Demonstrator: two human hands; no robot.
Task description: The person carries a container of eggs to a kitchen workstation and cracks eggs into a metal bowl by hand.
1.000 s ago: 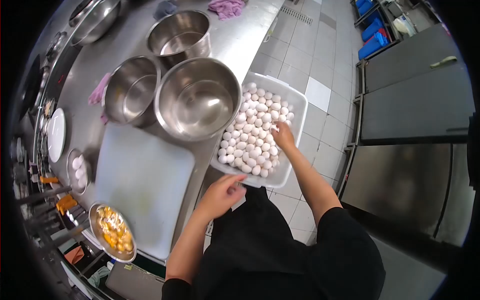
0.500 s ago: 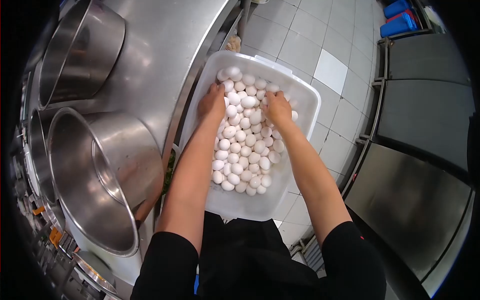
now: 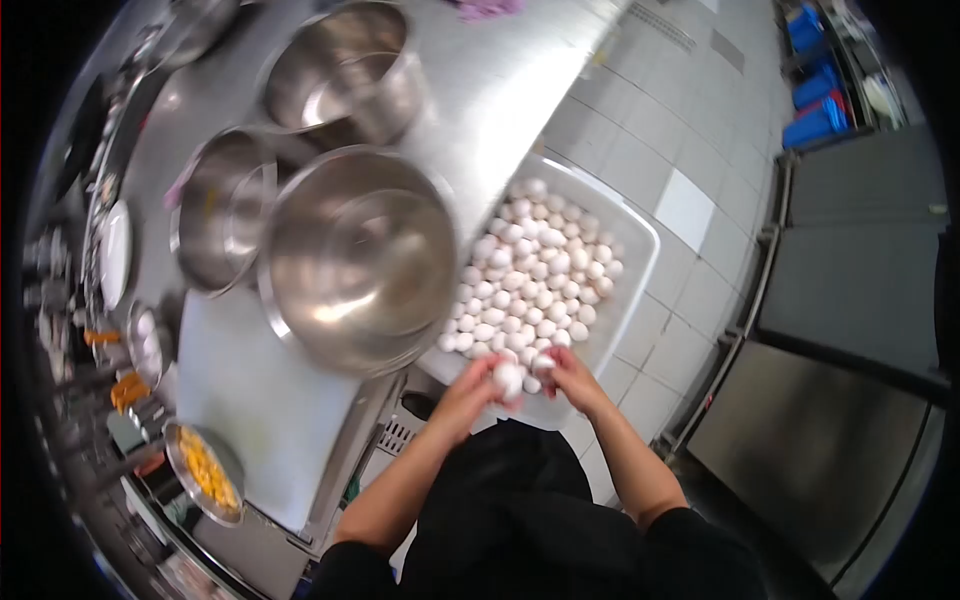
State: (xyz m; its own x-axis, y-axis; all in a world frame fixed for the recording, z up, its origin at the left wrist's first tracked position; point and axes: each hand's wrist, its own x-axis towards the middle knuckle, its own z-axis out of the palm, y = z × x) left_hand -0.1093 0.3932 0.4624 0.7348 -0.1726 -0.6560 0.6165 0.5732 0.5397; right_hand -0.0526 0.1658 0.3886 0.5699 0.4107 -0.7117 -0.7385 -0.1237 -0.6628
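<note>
Many white eggs (image 3: 535,285) fill a translucent white plastic bin (image 3: 640,280) in front of me. At the bin's near end, my left hand (image 3: 470,395) is closed around an egg (image 3: 508,379), lifted slightly above the others. Just to its right, my right hand (image 3: 572,382) has its fingers curled round another egg (image 3: 543,363), partly covered by the fingers. Motion blurs both hands a little, and I cannot tell if either holds more than one egg.
Left of the bin, a steel counter (image 3: 490,90) carries a large steel bowl (image 3: 360,262), steel pots (image 3: 340,65) and a white cutting board (image 3: 265,410). A bowl of yellow-orange pieces (image 3: 207,475) sits nearby. Metal cabinets (image 3: 815,400) line the right beyond the tiled floor.
Both hands have come from the bin's far end to its near end and now hold eggs. My view has turned left, bringing more of the counter into sight.
</note>
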